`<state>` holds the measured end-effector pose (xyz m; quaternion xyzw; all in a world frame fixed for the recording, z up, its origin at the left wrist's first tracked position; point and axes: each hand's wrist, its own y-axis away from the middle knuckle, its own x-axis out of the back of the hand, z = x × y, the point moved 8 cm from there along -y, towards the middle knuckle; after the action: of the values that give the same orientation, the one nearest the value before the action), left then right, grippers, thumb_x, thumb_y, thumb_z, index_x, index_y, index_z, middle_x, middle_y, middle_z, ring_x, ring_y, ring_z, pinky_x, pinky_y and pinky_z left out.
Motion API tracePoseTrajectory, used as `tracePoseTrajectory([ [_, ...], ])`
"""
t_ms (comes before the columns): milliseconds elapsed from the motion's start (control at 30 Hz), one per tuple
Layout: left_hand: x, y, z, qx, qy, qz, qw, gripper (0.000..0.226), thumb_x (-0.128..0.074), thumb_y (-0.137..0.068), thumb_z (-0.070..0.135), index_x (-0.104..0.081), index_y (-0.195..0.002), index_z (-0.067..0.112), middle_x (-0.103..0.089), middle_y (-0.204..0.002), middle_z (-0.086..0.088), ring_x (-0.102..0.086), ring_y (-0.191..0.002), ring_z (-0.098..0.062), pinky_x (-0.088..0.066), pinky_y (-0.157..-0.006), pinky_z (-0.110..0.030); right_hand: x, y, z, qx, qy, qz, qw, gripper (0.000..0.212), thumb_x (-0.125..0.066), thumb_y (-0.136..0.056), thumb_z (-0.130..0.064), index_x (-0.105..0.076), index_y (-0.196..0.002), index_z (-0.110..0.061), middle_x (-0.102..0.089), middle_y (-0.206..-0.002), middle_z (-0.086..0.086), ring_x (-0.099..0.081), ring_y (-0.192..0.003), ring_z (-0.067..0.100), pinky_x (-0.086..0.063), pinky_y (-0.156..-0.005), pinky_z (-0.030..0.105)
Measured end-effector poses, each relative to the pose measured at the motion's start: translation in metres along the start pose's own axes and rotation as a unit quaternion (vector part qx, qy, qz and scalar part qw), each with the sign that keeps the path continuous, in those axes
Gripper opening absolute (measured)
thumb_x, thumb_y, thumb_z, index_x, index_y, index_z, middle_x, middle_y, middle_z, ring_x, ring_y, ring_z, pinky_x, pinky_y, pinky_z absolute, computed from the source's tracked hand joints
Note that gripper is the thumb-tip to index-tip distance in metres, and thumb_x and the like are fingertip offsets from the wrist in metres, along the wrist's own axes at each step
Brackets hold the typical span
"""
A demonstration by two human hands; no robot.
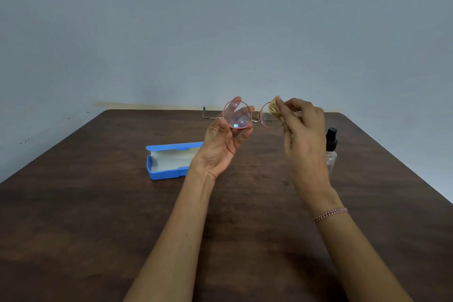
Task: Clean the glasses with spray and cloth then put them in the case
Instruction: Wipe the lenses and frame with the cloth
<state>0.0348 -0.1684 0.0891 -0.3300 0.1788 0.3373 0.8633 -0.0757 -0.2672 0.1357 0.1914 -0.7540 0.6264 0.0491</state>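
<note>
Round pink-rimmed glasses (237,115) are held up above the brown table (98,216), arms unfolded and pointing away from me. My left hand (226,140) holds them at the left lens, thumb at the hinge and fingers behind the glass. My right hand (302,135) pinches a small yellow cloth (275,106) against the right lens. An open blue case (171,160) with a pale lining lies on the table to the left of my left wrist. The clear spray bottle (331,147) with a black top stands behind my right hand, partly hidden.
A pale blue wall rises right behind the table's far edge. The table's right edge runs diagonally close to the spray bottle. A thin red-and-white bracelet (331,213) circles my right wrist.
</note>
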Motion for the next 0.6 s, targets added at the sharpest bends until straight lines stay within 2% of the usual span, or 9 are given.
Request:
tracePoseTrajectory([
  [100, 0.002, 0.0, 0.002, 0.001, 0.007, 0.01, 1.0, 0.073, -0.087, -0.038, 0.053, -0.07, -0.103, 0.026, -0.072, -0.101, 0.003, -0.069, -0.08, -0.008, -0.055, -0.069, -0.019, -0.005, 0.0, -0.006, 0.021, -0.043, -0.04, 0.998, 0.039, -0.059, -0.089, -0.007, -0.055, -0.128, -0.004, -0.055, -0.124, 0.017, -0.045, -0.112, 0.029, -0.03, -0.096, 0.018],
  [167, 0.004, 0.001, 0.002, 0.004, 0.01, 0.021, 1.0, 0.083, -0.088, -0.037, 0.052, -0.062, -0.11, 0.023, -0.073, -0.1, 0.002, -0.069, -0.082, -0.009, -0.056, -0.069, -0.02, -0.008, 0.0, -0.008, 0.025, -0.054, -0.073, 0.996, 0.048, -0.064, -0.087, -0.018, -0.052, -0.131, -0.005, -0.052, -0.131, 0.014, -0.041, -0.119, 0.024, -0.028, -0.101, 0.017],
  [333, 0.005, 0.001, 0.004, -0.002, -0.01, 0.02, 1.0, 0.065, -0.085, -0.041, 0.056, -0.074, -0.099, 0.029, -0.072, -0.102, 0.001, -0.069, -0.08, -0.008, -0.055, -0.068, -0.019, -0.008, 0.0, -0.004, 0.019, -0.056, -0.083, 0.995, 0.055, -0.072, -0.08, -0.015, -0.052, -0.13, -0.005, -0.058, -0.125, 0.012, -0.05, -0.113, 0.024, -0.034, -0.097, 0.021],
  [467, 0.004, 0.0, 0.001, 0.008, -0.019, 0.014, 1.0, 0.066, -0.086, -0.041, 0.055, -0.074, -0.099, 0.026, -0.072, -0.102, -0.002, -0.069, -0.077, -0.009, -0.056, -0.067, -0.02, -0.008, -0.001, 0.0, 0.018, -0.046, -0.094, 0.994, 0.062, -0.073, -0.079, -0.015, -0.047, -0.134, -0.003, -0.06, -0.114, 0.011, -0.049, -0.103, 0.021, -0.035, -0.09, 0.02],
  [600, 0.002, 0.001, 0.0, 0.017, -0.024, -0.001, 1.0, 0.064, -0.085, -0.043, 0.054, -0.074, -0.099, 0.025, -0.072, -0.101, -0.002, -0.069, -0.078, -0.009, -0.056, -0.067, -0.019, -0.009, -0.002, 0.004, -0.004, -0.066, -0.114, 0.991, 0.058, -0.078, -0.073, -0.014, -0.056, -0.127, -0.006, -0.059, -0.111, 0.009, -0.055, -0.101, 0.027, -0.043, -0.085, 0.026],
])
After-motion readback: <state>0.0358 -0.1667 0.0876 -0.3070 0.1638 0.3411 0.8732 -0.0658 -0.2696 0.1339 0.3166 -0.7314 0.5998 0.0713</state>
